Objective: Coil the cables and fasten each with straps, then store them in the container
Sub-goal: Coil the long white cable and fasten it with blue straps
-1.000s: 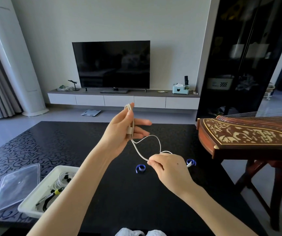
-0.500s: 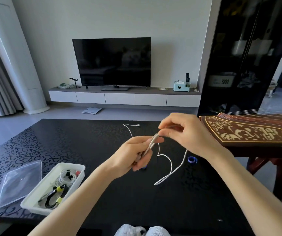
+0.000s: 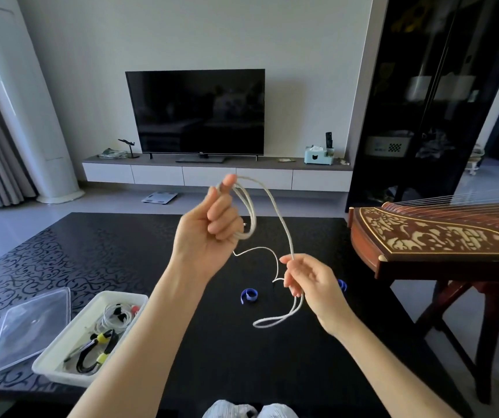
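Left hand grips raised loops of a white cable, right hand pinches its slack run; a tug could spill the coil.

Dark television above cabinet; zither rightward.

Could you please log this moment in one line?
stage: coiling; left hand: holds thin white cable loops; right hand: pinches slack; blue strap: on black table

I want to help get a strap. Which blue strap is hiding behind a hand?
The right blue strap: only its edge peeks out behind the right hand. The left blue strap lies fully in view on the table.
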{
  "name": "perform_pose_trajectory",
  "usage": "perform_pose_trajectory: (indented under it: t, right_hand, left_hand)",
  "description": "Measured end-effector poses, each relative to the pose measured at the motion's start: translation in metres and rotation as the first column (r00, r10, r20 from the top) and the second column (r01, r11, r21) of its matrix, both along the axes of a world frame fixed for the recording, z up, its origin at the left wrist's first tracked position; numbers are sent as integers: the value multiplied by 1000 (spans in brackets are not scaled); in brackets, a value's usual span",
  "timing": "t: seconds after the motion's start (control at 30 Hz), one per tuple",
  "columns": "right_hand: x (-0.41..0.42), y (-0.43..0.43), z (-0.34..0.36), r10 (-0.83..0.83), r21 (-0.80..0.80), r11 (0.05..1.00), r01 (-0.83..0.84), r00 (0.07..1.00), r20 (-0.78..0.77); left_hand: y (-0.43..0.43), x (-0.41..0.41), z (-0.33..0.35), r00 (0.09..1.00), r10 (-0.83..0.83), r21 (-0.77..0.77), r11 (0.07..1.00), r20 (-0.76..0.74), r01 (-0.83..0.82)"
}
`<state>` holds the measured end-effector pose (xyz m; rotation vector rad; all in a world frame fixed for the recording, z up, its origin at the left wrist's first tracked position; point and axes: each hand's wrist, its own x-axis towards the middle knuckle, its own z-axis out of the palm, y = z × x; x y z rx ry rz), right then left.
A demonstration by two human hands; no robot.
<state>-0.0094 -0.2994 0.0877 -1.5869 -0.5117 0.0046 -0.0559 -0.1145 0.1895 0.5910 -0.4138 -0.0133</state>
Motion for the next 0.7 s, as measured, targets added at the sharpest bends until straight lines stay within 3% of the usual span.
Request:
perform_pose_trajectory:
  t: [0.1, 0.2, 0.3, 0.43, 0.6, 0.7]
  right_hand:
    - [-6, 0, -16, -169, 7, 986, 169, 985, 35]
    - [-8, 3, -19, -271, -169, 929, 329, 917, 293]
    - [-8, 7, -14, -107, -508, 762, 401, 852, 512]
    - [-17, 7, 4, 153, -635, 571, 520, 693, 705]
    - [-26, -1, 33, 383, -674, 531, 515, 564, 732]
    - [-30, -9, 47, 421, -682, 603, 414, 561, 713]
  left_hand:
    - [0, 8, 12, 965, 261, 89, 962, -32, -257]
    - [-6, 12, 15, 916, 402, 241, 888, 6, -391]
    - [-14, 11, 14, 898, 437, 355, 833, 48, -424]
    - [-21, 10, 13, 886, 456, 436, 784, 81, -443]
    - [-28, 8, 2, 859, 459, 653, 583, 226, -483]
    - [-36, 4, -11, 863, 386, 763, 432, 326, -481]
